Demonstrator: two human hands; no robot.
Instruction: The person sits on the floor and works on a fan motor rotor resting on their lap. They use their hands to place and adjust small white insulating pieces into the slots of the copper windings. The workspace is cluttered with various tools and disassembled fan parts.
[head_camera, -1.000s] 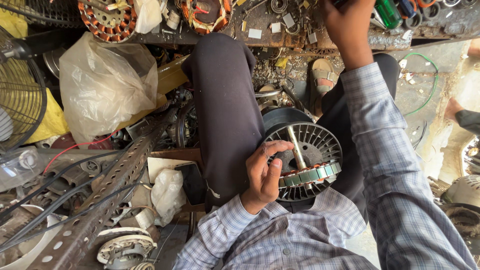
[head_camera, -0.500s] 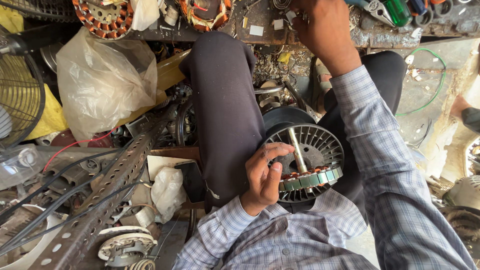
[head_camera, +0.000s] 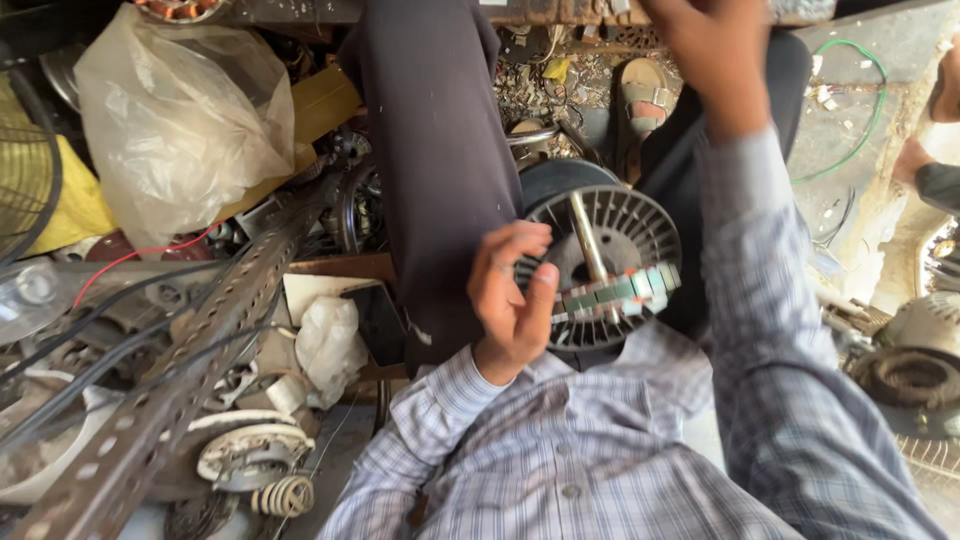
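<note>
Plaid cotton shirt sleeves fill the near edge of the head view. From them the left hand (head_camera: 512, 300) rises at centre, fingers curled and the thumb pressed against the rim of a round grey metal fan rotor with radial fins (head_camera: 610, 265). This hand grasps the rotor at its left side. The rotor rests in the lap against the dark trouser leg (head_camera: 440, 150), with a bright steel shaft (head_camera: 588, 235) standing out of its hub and a band of green and white blocks (head_camera: 625, 292) across its lower face.

To the left, a perforated steel angle bar (head_camera: 180, 380) lies diagonally over black cables, a coiled spring (head_camera: 285, 495) and white motor housings. Further out sits a crumpled clear plastic bag (head_camera: 180, 120) beside a yellow cloth.

The right hand (head_camera: 715, 50) is raised well above the rotor, near the cluttered workbench edge at the top of the frame. Motion blur hides its fingers; whether it is clenched or empty cannot be determined.

Hazard assessment: the rotor is secured by one hand only, at one side. A loosened thumb would probably let it roll off the thigh into the scrap below, and the projecting shaft could strike the forearm.
</note>
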